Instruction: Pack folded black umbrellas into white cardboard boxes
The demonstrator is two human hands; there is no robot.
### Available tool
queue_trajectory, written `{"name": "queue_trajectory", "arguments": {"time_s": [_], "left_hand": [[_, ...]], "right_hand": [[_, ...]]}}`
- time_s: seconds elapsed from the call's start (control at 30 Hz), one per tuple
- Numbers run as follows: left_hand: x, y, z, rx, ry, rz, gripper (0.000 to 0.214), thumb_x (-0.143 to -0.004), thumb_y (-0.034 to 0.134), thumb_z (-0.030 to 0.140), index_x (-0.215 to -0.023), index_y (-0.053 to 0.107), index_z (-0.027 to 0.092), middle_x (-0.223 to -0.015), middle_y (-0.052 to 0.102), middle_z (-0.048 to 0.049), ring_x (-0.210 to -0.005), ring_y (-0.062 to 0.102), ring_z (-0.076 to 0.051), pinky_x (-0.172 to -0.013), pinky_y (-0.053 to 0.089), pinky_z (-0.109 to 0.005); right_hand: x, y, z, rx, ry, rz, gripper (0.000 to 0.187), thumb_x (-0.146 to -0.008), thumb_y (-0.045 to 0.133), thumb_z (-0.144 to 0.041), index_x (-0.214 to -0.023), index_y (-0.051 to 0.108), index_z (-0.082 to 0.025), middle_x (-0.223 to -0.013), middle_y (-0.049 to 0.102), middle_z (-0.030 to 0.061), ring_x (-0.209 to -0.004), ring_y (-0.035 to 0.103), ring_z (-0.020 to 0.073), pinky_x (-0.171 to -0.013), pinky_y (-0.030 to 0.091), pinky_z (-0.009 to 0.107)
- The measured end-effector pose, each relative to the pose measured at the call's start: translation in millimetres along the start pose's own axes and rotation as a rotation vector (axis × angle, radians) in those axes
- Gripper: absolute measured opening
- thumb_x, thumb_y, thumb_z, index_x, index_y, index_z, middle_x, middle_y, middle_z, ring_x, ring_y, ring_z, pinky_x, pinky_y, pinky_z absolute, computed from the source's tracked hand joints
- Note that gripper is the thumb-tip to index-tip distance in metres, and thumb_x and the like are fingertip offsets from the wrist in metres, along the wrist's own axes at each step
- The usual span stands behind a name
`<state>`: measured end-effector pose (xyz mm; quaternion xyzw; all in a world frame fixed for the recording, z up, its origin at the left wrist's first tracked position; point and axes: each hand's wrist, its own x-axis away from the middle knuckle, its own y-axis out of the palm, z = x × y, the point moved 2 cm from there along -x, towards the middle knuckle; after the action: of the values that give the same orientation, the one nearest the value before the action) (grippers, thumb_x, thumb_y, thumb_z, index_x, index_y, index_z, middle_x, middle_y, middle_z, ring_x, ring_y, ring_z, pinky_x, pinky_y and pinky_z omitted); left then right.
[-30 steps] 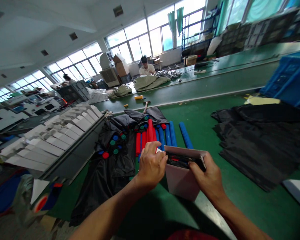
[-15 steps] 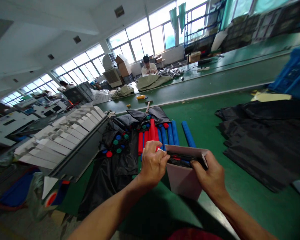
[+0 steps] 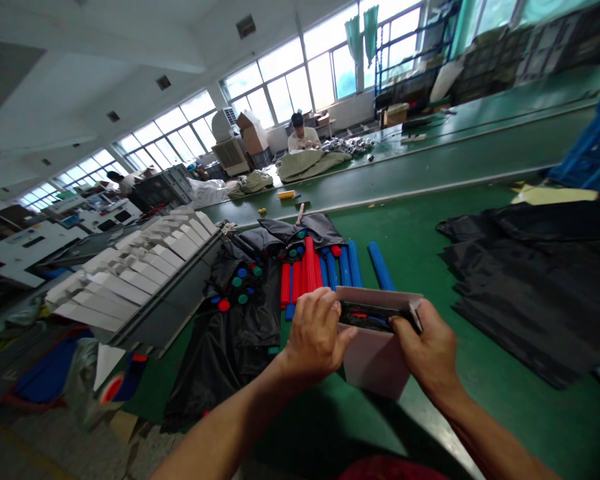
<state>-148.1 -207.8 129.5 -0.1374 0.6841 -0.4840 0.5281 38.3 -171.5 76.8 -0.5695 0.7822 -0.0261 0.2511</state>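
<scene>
Presently, the left hand point(image 3: 317, 333) and right hand point(image 3: 425, 347) hold a pale pink cardboard box point(image 3: 375, 367) over a green tabletop point(image 3: 420, 233), their fingers point(image 3: 333, 327) closed on its left and right edges. Inside the box lie dark items point(image 3: 373, 317) with red and blue parts; their exact form is uncertain in this view. Just beyond stand red foam tubes point(image 3: 310, 267) and blue foam tubes point(image 3: 353, 263), beside black plastic sheeting point(image 3: 230, 353).

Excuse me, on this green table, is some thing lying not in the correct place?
Yes: one blue ribbed tube lies alone on the green work table, at a slant, apart from the tight row of red and blue tubes. It is just beyond the pale cardboard box between the left hand and right hand.
</scene>
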Motion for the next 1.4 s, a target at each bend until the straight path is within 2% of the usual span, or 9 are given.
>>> {"name": "queue_trajectory", "arguments": {"time_s": [0.23,0.5,0.7,0.77,0.93,1.0,1.17,1.27,1.4], "left_hand": [[-1,-3.8,-13,0.062,0.079,-0.132,0.026,-0.091,0.051,0.034,-0.101,0.060,0.012,-0.105,0.061,-0.0135,-0.108,0.052,-0.026,-0.090,0.046,-0.042],[-21,-0.5,-28,0.429,-0.148,-0.209,0.025,-0.089,0.056,0.034,-0.074,0.060,0.015,-0.088,0.056,-0.0066,-0.084,0.055,-0.015,-0.076,0.047,-0.028],[-26,-3.6,-20,0.468,-0.258,-0.271,0.004,-0.083,0.062,0.019,-0.082,0.064,0.016,-0.091,0.055,-0.0044,-0.084,0.055,-0.014,-0.077,0.047,-0.027],[-29,-10.4,-19,0.362,-0.267,-0.313,0.004,-0.080,0.066,0.021,-0.078,0.066,0.017,-0.091,0.053,-0.0034,-0.084,0.054,-0.015,-0.076,0.047,-0.028],[-32,-23.5,-23,0.308,-0.224,-0.434,0.021,-0.078,0.070,0.029,-0.098,0.070,0.022,-0.099,0.056,-0.0035,-0.090,0.055,-0.017,-0.079,0.049,-0.030],[-32,-26.0,-21,0.290,-0.214,-0.393,0.019,-0.080,0.069,0.029,-0.097,0.071,0.021,-0.096,0.057,-0.0040,-0.087,0.055,-0.017,-0.076,0.049,-0.030],[-27,-22.8,1,0.023,-0.068,-0.085,0.015,-0.088,0.057,0.028,-0.089,0.069,0.019,-0.083,0.059,-0.0060,-0.081,0.052,-0.021,-0.074,0.045,-0.038],[-24,-6.2,19,0.086,0.058,-0.109,0.022,-0.092,0.045,0.020,-0.101,0.065,0.016,-0.082,0.062,-0.0058,-0.077,0.054,-0.019,-0.074,0.046,-0.036],[-33,12.7,30,0.181,0.077,-0.242,0.029,-0.092,0.042,0.016,-0.117,0.055,0.014,-0.097,0.065,-0.0081,-0.091,0.060,-0.021,-0.081,0.050,-0.035]], "right_hand": [[-3,1,2,-0.060,0.015,-0.059,0.011,-0.074,0.054,-0.035,-0.077,0.056,-0.024,-0.061,0.058,-0.0026,-0.056,0.052,0.0170,-0.053,0.041,0.026],[-2,-1,4,-0.076,-0.006,-0.097,0.013,-0.073,0.052,-0.034,-0.077,0.055,-0.021,-0.061,0.057,-0.0029,-0.055,0.052,0.0157,-0.052,0.041,0.025],[2,-4,6,0.009,-0.017,-0.018,0.011,-0.075,0.049,-0.031,-0.073,0.052,-0.021,-0.058,0.053,-0.0031,-0.053,0.049,0.0148,-0.052,0.038,0.025],[3,-2,5,0.014,-0.043,-0.041,0.010,-0.075,0.048,-0.030,-0.072,0.051,-0.022,-0.057,0.052,-0.0034,-0.053,0.048,0.0147,-0.051,0.037,0.025],[5,0,4,0.001,-0.060,-0.046,0.010,-0.076,0.044,-0.027,-0.071,0.050,-0.022,-0.061,0.055,-0.0023,-0.057,0.051,0.0154,-0.053,0.038,0.025],[5,0,4,-0.006,-0.064,-0.056,0.009,-0.076,0.043,-0.026,-0.072,0.050,-0.022,-0.062,0.055,-0.0022,-0.059,0.051,0.0154,-0.054,0.038,0.025],[6,1,2,0.000,-0.088,-0.049,0.012,-0.076,0.043,-0.025,-0.077,0.054,-0.021,-0.061,0.053,-0.0026,-0.059,0.050,0.0151,-0.054,0.038,0.025],[6,2,2,-0.012,-0.099,-0.046,0.009,-0.076,0.042,-0.024,-0.075,0.051,-0.021,-0.062,0.053,-0.0026,-0.058,0.049,0.0145,-0.053,0.038,0.024],[5,3,2,-0.048,-0.101,-0.030,0.006,-0.075,0.043,-0.025,-0.070,0.045,-0.022,-0.062,0.053,-0.0022,-0.058,0.048,0.0139,-0.053,0.038,0.024]]}}
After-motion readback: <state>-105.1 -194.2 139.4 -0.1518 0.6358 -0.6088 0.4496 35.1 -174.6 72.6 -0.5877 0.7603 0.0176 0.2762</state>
